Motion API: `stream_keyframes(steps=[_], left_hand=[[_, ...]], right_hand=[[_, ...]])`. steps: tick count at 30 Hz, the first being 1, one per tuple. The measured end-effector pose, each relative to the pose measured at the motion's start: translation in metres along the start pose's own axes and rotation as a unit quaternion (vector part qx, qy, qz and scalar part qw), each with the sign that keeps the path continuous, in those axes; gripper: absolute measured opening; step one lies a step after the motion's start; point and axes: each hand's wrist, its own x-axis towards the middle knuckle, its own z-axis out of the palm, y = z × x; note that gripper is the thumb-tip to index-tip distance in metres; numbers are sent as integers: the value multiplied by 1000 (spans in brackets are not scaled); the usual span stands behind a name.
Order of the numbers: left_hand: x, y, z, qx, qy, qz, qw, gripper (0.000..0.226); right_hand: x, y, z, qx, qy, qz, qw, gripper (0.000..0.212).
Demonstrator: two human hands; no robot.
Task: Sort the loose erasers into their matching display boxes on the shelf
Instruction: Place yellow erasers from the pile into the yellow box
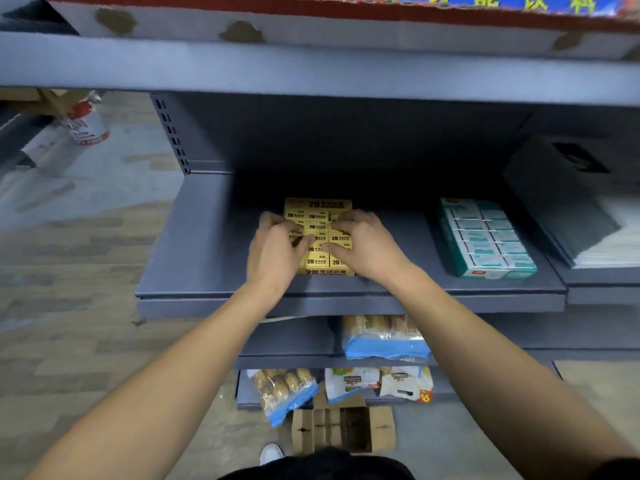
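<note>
1. A grey shelf (194, 237) is seen from above, w/ a yellow box (320, 204) of yellow erasers (317, 260) at its centre.
2. The left hand (275, 252) and right hand (363, 245) are laid over the box, fingers curled onto the erasers; whether any eraser is gripped can't be told.
3. A green box (485, 237) of erasers is set well apart, to the right.

A shop is shown: grey metal shelving (346, 292) is stocked with boxed erasers (485, 237), bagged snacks (384, 337) (one price-stickered) below, and a printed banner (485, 3) above.
</note>
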Motion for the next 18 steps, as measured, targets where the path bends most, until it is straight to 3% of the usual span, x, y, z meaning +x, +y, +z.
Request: stream_keyframes(steps=[11, 14, 18], left_hand=[[1, 16, 13, 30, 5, -2, 1000, 35], [8, 29, 16, 84, 22, 6, 996, 33], [14, 63, 32, 72, 8, 73, 995, 30]], right_hand=[[-4, 21, -7, 4, 12, -6, 1000, 51], [-5, 27, -10, 26, 46, 8, 999, 46], [-12, 46, -28, 29, 114, 34, 992, 43]])
